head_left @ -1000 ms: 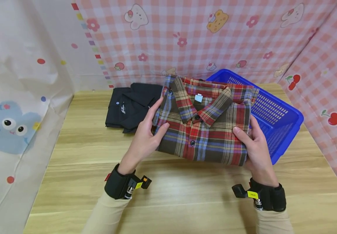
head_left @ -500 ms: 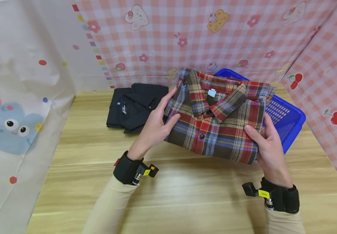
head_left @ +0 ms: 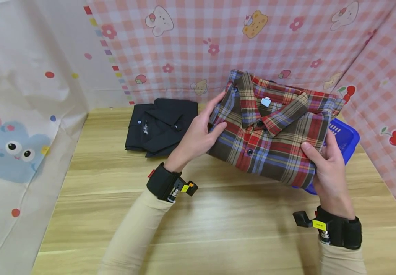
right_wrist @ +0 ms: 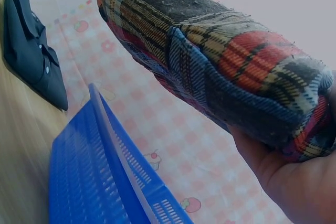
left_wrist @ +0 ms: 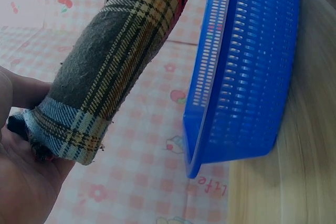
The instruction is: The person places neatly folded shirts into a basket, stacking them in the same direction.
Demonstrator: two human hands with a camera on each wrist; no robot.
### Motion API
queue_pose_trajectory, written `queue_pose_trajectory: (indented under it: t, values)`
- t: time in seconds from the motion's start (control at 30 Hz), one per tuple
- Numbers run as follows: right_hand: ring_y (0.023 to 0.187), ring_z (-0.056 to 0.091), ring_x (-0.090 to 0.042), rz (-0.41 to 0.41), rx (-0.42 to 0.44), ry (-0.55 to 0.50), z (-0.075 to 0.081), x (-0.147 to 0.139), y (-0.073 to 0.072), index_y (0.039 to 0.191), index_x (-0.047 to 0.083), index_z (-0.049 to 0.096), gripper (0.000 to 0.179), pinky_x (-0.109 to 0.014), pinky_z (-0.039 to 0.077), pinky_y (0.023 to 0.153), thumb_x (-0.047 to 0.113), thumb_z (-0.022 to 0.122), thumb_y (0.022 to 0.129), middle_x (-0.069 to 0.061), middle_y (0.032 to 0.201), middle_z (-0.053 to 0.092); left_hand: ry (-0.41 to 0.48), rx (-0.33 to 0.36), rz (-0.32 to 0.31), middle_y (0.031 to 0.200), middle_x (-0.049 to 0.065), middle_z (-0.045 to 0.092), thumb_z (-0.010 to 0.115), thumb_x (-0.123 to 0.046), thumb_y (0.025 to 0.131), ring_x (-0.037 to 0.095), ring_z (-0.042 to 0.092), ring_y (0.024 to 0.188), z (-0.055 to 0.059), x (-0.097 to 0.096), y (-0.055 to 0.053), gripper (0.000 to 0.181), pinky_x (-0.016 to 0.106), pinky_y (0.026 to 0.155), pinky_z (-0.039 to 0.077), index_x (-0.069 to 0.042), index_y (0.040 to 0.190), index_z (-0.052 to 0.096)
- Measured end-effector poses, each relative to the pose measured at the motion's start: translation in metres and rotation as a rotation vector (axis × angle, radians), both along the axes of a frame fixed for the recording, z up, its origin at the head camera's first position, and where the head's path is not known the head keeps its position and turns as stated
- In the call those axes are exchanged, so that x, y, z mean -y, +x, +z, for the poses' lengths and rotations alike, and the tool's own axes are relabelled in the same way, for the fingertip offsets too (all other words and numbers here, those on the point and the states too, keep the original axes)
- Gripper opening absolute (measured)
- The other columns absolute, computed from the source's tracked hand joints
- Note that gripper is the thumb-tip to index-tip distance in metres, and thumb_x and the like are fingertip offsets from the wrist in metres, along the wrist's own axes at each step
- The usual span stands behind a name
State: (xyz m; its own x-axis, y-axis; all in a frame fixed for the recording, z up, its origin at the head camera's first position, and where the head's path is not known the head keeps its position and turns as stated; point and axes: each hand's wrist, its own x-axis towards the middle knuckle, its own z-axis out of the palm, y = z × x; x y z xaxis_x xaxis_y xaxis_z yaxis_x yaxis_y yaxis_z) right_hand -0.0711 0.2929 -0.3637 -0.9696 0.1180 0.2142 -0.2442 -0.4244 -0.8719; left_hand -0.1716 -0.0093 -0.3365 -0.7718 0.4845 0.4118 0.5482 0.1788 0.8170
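A folded plaid shirt (head_left: 270, 133) in red, brown, blue and cream, collar away from me, is held up between both hands. My left hand (head_left: 198, 133) grips its left side, thumb on top and fingers underneath. At the right side my right hand (head_left: 330, 170) grips it the same way. Both wrist views show the shirt's folded edge (left_wrist: 105, 66) raised off the table, with a blue plastic basket (left_wrist: 247, 72) below it. In the head view the shirt covers most of that basket.
A folded black shirt (head_left: 161, 128) lies on the wooden table (head_left: 108, 214) at the back left. Pink checked cloth (head_left: 191, 42) hangs behind the table and along its right side. A white cloth (head_left: 46, 91) hangs at the left.
Both hands have carried the plaid shirt to the right and somewhat away from me, so it now hides more of the blue basket. The black shirt has stayed put.
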Motion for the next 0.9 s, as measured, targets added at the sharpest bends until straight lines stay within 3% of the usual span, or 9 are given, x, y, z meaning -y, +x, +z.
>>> queue_pose_trajectory:
  t: [0.1,0.13,0.17,0.33,0.4,0.67,0.9]
  values:
    - [0.100,0.072,-0.018,-0.006,-0.009,-0.021,-0.001,-0.003,-0.001,0.155,0.008,0.039,0.056,-0.025,0.058,0.083,-0.009,0.050,0.102,-0.011,0.121,0.071,-0.018,0.006,-0.009,0.170,0.008,0.026,0.055,-0.004,0.105,0.018,0.042,0.146,0.001,-0.005,-0.003,0.068,0.031,0.122,0.029,-0.009,0.165,0.022]
    - [0.099,0.072,-0.019,-0.009,-0.011,-0.026,-0.001,-0.004,-0.001,0.155,0.007,0.039,0.056,-0.025,0.059,0.083,-0.010,0.050,0.102,-0.011,0.121,0.071,-0.022,0.010,-0.011,0.170,0.007,0.026,0.055,-0.004,0.105,0.020,0.055,0.133,0.002,-0.007,-0.004,0.069,0.030,0.119,0.031,-0.009,0.165,0.022]
    - [0.099,0.072,-0.019,-0.012,-0.012,-0.027,-0.001,-0.005,-0.001,0.155,0.007,0.039,0.056,-0.025,0.059,0.083,-0.010,0.050,0.102,-0.011,0.121,0.071,-0.025,0.017,-0.012,0.170,0.007,0.026,0.055,-0.004,0.105,0.019,0.046,0.142,0.002,-0.008,-0.005,0.069,0.029,0.119,0.031,-0.010,0.165,0.022]
    - [0.100,0.072,-0.019,-0.039,-0.011,-0.028,0.000,-0.010,-0.001,0.154,0.007,0.040,0.056,-0.026,0.059,0.083,-0.010,0.051,0.102,-0.012,0.122,0.070,-0.038,0.030,-0.014,0.170,0.006,0.027,0.056,-0.004,0.105,0.016,0.048,0.139,0.005,-0.018,-0.013,0.069,0.025,0.117,0.032,-0.012,0.165,0.023]
    - [0.100,0.072,-0.019,-0.054,-0.016,-0.032,0.000,-0.013,-0.001,0.154,0.007,0.040,0.056,-0.026,0.059,0.083,-0.010,0.051,0.102,-0.012,0.122,0.070,-0.052,0.025,-0.016,0.169,0.007,0.028,0.056,-0.004,0.105,0.012,0.028,0.154,0.007,-0.023,-0.017,0.069,0.025,0.121,0.029,-0.012,0.165,0.024]
    - [0.101,0.072,-0.024,-0.046,-0.068,-0.120,0.000,-0.020,-0.003,0.152,0.005,0.041,0.055,-0.029,0.060,0.083,-0.015,0.048,0.101,-0.017,0.124,0.068,-0.085,0.001,-0.027,0.168,0.010,0.032,0.058,-0.005,0.104,0.016,0.032,0.152,0.015,-0.038,-0.029,0.068,0.023,0.119,0.029,-0.011,0.164,0.027]
    - [0.100,0.073,-0.026,-0.056,-0.086,-0.155,-0.001,-0.028,-0.003,0.149,0.002,0.043,0.053,-0.031,0.061,0.082,-0.017,0.047,0.100,-0.021,0.121,0.069,-0.078,0.028,-0.065,0.169,0.010,0.030,0.057,-0.004,0.104,0.018,0.030,0.154,0.017,-0.053,-0.038,0.067,0.022,0.120,0.028,-0.011,0.164,0.027]
